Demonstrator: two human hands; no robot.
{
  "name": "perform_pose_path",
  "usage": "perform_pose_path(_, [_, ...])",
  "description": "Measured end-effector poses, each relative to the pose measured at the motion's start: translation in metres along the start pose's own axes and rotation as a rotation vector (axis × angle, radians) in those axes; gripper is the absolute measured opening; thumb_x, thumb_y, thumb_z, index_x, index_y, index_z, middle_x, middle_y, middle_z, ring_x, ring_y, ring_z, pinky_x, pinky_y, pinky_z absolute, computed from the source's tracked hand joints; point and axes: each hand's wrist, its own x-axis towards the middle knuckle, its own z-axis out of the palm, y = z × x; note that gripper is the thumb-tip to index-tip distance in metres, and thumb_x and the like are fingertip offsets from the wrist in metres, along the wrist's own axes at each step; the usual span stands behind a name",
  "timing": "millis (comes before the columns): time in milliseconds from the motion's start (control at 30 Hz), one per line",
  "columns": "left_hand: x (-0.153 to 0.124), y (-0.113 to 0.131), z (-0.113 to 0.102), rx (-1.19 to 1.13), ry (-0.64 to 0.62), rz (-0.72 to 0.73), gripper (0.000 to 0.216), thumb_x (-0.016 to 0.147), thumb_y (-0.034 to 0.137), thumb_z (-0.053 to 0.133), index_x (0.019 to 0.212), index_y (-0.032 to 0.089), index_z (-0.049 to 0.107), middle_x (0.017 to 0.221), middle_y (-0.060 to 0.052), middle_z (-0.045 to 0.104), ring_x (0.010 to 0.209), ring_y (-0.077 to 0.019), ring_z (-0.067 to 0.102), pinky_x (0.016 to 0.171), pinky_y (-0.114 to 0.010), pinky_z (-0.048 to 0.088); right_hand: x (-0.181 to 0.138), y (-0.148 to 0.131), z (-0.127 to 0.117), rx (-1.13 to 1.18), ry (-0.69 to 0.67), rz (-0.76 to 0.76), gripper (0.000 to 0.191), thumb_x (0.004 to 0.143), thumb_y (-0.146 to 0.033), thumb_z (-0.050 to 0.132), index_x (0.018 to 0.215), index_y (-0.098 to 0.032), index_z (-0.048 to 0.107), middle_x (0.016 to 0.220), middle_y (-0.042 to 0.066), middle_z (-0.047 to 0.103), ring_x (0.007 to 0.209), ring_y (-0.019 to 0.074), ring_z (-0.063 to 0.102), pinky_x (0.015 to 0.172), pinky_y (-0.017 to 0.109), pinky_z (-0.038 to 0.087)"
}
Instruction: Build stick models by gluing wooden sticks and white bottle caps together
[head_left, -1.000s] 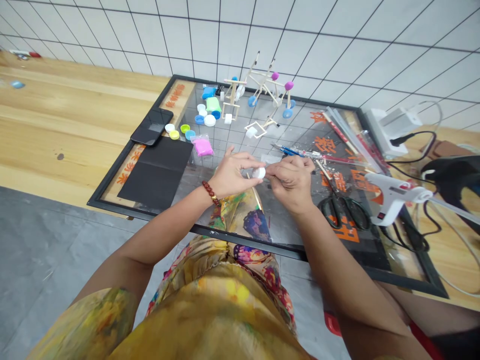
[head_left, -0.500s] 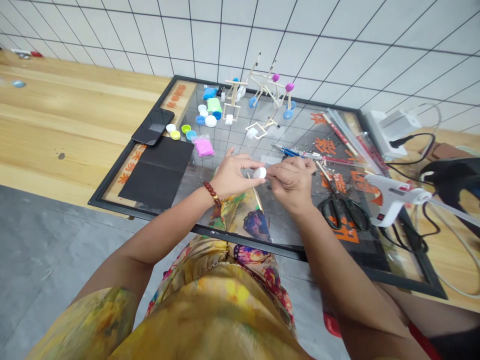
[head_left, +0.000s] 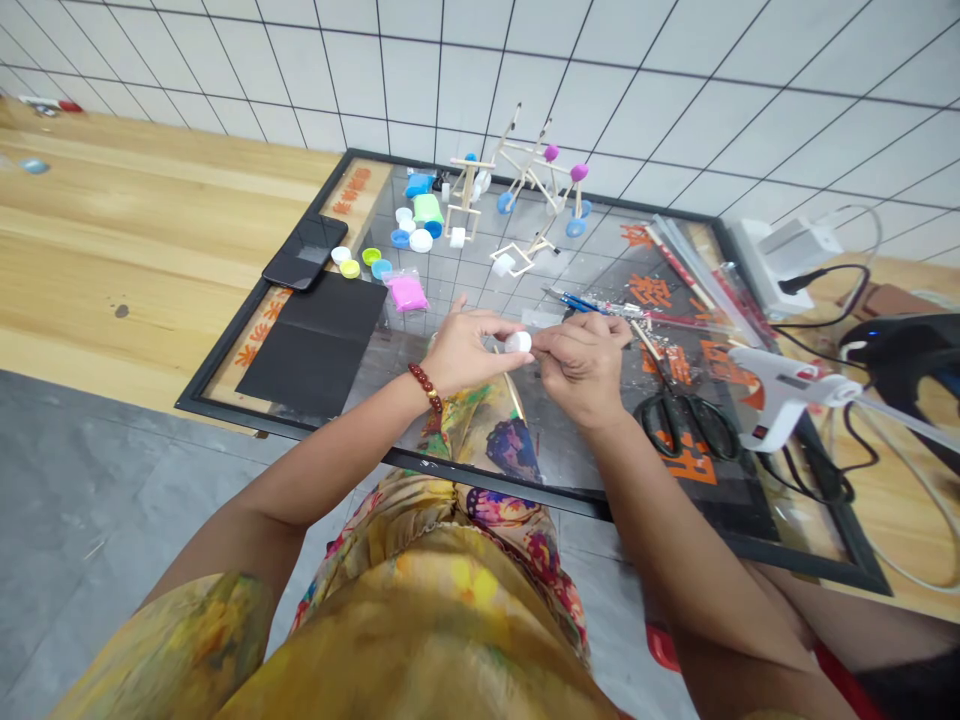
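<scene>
A small white bottle cap point(head_left: 519, 343) is pinched between the thumb and fingers of my left hand point(head_left: 465, 350), above the glass board. Close to the cap's right side is my right hand point(head_left: 586, 365), its fingers curled tightly together; whatever lies between them is hidden. A thin wooden stick point(head_left: 515, 396) shows just below the cap. Farther back, a small frame of wooden sticks point(head_left: 523, 258) with a white cap attached lies on the board. Behind it stand stick models with blue caps point(head_left: 506, 203) and purple balls point(head_left: 579, 172).
A phone point(head_left: 306, 253), black paper point(head_left: 315, 343), a pink clay packet point(head_left: 407, 291) and several loose caps point(head_left: 421, 240) occupy the left. Pens point(head_left: 574, 301), scissors point(head_left: 686, 425), a glue gun point(head_left: 787, 392) with cords and a power strip point(head_left: 769, 262) crowd the right. A tiled wall rises behind.
Both hands keep nearly the same position, with the white bottle cap still in my left fingers. The view has shifted very slightly.
</scene>
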Motion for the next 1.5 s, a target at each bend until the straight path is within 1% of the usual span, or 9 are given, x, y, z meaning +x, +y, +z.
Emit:
perform_pose_path(133, [0.0009,0.0016,-0.0025,0.034,-0.033,0.019,0.031,0.063,0.021,0.087,0.093,0.024,0.079,0.087,0.001,0.076,0.086,-0.0180,0.072,0.125,-0.060,0.014,0.0011,-0.0003,-0.0004,-0.006,-0.003,-0.026,0.020,0.087,-0.021,0.056,0.076,-0.025,0.072,0.079,0.001,0.074,0.087,0.0238,0.057,0.091,0.047,0.026])
perform_pose_path(333, [-0.0002,0.0021,-0.0041,0.069,0.000,0.016,0.029,0.069,0.022,0.081,0.097,0.026,0.077,0.103,-0.001,0.078,0.104,-0.0214,0.071,0.126,-0.056,0.012,0.0037,-0.0008,-0.0018,-0.015,0.013,0.027,0.018,0.087,-0.023,0.057,0.078,-0.026,0.073,0.083,-0.001,0.077,0.090,0.0245,0.059,0.091,0.047,0.025])
perform_pose_path(633, [-0.0001,0.0023,-0.0014,0.009,0.030,-0.072,0.019,0.068,0.022,0.077,0.088,0.023,0.077,0.088,0.001,0.079,0.089,-0.0206,0.074,0.126,-0.060,0.008,0.0036,-0.0018,-0.0022,-0.065,0.025,0.060,0.022,0.088,-0.024,0.056,0.080,-0.029,0.076,0.086,0.000,0.077,0.093,0.0254,0.057,0.093,0.049,0.023])
perform_pose_path(833, [0.0001,-0.0001,-0.0024,0.003,-0.015,-0.014,0.028,0.068,0.017,0.078,0.095,0.025,0.076,0.106,-0.002,0.078,0.107,-0.0231,0.071,0.126,-0.059,0.004,0.0052,-0.0029,-0.0040,-0.056,-0.011,0.079,0.025,0.089,-0.024,0.054,0.079,-0.028,0.076,0.087,0.000,0.078,0.093,0.0261,0.059,0.094,0.051,0.025])
perform_pose_path(933, [-0.0004,-0.0008,-0.0023,0.013,-0.015,0.018,0.029,0.068,0.014,0.076,0.095,0.026,0.077,0.109,-0.003,0.077,0.110,-0.0237,0.070,0.126,-0.060,0.002,0.0059,-0.0028,-0.0047,-0.043,-0.033,0.091,0.025,0.089,-0.025,0.053,0.078,-0.028,0.075,0.087,0.001,0.078,0.094,0.0271,0.059,0.093,0.051,0.025])
perform_pose_path(1033, [-0.0009,-0.0008,-0.0012,0.018,0.014,0.016,0.029,0.069,0.016,0.077,0.096,0.026,0.077,0.106,-0.003,0.078,0.107,-0.0234,0.071,0.126,-0.059,0.003,0.0061,-0.0027,-0.0047,-0.036,-0.033,0.101,0.022,0.088,-0.025,0.055,0.078,-0.027,0.075,0.086,0.001,0.078,0.094,0.0272,0.059,0.093,0.051,0.024])
perform_pose_path(1200, [-0.0008,-0.0018,0.0015,-0.026,0.034,-0.047,0.020,0.071,0.025,0.077,0.091,0.024,0.078,0.089,0.000,0.079,0.088,-0.0201,0.074,0.126,-0.060,0.005,0.0052,-0.0021,-0.0032,-0.053,0.011,0.082,0.022,0.088,-0.025,0.056,0.078,-0.028,0.075,0.084,0.001,0.077,0.091,0.0256,0.058,0.093,0.050,0.024])
perform_pose_path(1300, [-0.0008,-0.0019,0.0023,-0.022,0.038,-0.057,0.019,0.071,0.026,0.077,0.090,0.024,0.078,0.086,0.001,0.079,0.085,-0.0193,0.074,0.126,-0.059,0.006,0.0047,-0.0017,-0.0027,-0.070,0.020,0.073,0.023,0.088,-0.024,0.055,0.079,-0.028,0.076,0.083,0.001,0.077,0.091,0.0250,0.058,0.093,0.050,0.024])
perform_pose_path(1500, [-0.0018,0.0017,0.0006,0.093,0.019,-0.016,0.027,0.069,0.020,0.077,0.096,0.026,0.075,0.109,-0.003,0.077,0.109,-0.0236,0.069,0.126,-0.059,0.006,0.0037,0.0009,-0.0013,-0.095,-0.021,0.068,0.022,0.088,-0.023,0.055,0.081,-0.026,0.076,0.085,0.002,0.077,0.094,0.0270,0.058,0.092,0.051,0.025])
